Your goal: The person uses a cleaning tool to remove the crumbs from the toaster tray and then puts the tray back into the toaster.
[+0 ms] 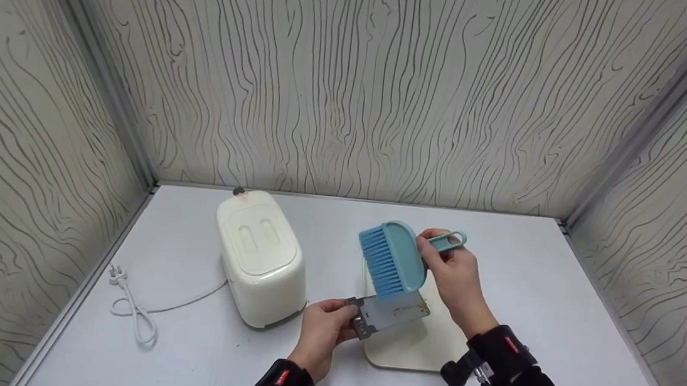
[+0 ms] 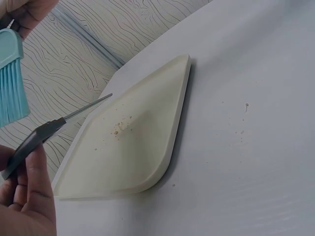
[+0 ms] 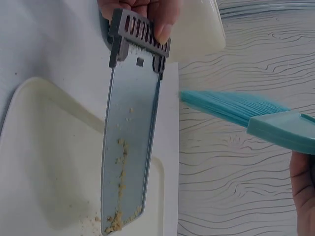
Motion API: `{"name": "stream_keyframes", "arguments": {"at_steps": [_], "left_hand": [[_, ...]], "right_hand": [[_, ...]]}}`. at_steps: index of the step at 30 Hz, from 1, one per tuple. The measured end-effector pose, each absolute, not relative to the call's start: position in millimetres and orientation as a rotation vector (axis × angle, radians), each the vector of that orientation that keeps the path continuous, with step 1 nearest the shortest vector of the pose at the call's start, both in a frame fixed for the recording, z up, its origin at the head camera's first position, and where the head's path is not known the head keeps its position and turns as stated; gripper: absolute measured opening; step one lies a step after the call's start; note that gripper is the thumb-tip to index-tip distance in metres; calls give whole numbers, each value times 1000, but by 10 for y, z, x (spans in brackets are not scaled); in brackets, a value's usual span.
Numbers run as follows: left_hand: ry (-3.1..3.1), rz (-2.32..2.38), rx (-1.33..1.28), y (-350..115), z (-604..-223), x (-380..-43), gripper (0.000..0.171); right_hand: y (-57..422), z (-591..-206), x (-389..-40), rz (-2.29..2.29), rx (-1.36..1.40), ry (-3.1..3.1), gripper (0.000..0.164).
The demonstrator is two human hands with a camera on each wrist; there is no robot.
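Note:
My left hand pinches the grey slotted end of a toaster crumb tray, its metal sheet tilted over a cream serving tray. Brown crumbs lie along the sheet and gather at its far end in the right wrist view. By its handle, my right hand grips a blue hand brush. The bristles hang above the crumb tray, apart from it in the right wrist view. More crumbs lie scattered on the serving tray.
A cream toaster with a covered top stands to the left. Its white cord and plug lie on the table's left side. Loose crumbs dot the white table. Patterned walls close in the back and sides.

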State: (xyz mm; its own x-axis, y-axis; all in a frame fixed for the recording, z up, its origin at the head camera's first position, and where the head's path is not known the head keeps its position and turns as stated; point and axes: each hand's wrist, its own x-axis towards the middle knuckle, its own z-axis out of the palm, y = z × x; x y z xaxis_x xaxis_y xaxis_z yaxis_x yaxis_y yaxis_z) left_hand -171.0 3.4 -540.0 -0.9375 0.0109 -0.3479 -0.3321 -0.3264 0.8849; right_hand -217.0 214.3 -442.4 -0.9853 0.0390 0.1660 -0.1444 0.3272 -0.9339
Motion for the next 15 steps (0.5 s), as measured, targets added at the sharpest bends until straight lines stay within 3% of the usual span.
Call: {"name": "stream_keyframes", "arguments": {"at_steps": [15], "left_hand": [[1653, 2350, -414, 6, -5356, -1700, 29]], "right_hand": [[1994, -4531, -2116, 1831, 156, -2462, 27]]}}
